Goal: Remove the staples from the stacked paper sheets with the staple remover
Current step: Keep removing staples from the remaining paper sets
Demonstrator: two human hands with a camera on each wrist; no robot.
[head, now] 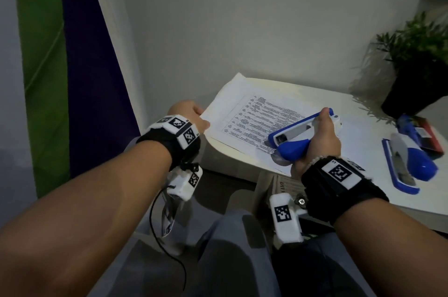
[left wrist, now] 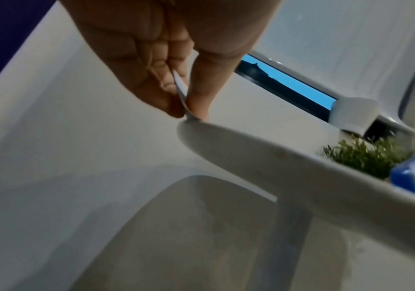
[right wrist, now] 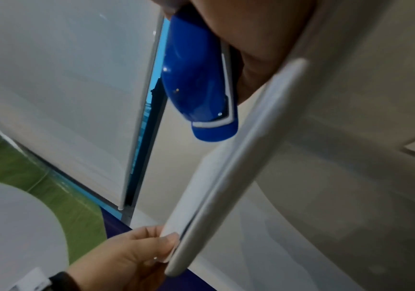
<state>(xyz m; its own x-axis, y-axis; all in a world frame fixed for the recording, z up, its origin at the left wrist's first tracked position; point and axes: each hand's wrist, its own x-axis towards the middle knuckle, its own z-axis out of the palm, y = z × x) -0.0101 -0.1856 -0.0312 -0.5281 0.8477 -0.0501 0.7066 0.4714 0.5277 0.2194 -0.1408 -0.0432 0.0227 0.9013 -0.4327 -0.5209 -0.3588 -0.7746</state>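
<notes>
Left hand [head: 189,112], right hand [head: 320,139], both curled.

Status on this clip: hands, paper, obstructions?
Left hand pinches edge of paper sheets. Right hand grips staple remover, nose at near corner. Second blue tool lies apart, right.

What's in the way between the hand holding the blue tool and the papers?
Nothing visible. The right hand holds the staple remover down on the paper sheets; the left hand only pinches their left corner, away from it.

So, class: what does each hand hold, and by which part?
Left hand pinches the paper stack by its left corner; right hand grips the staple remover around its body.
</notes>
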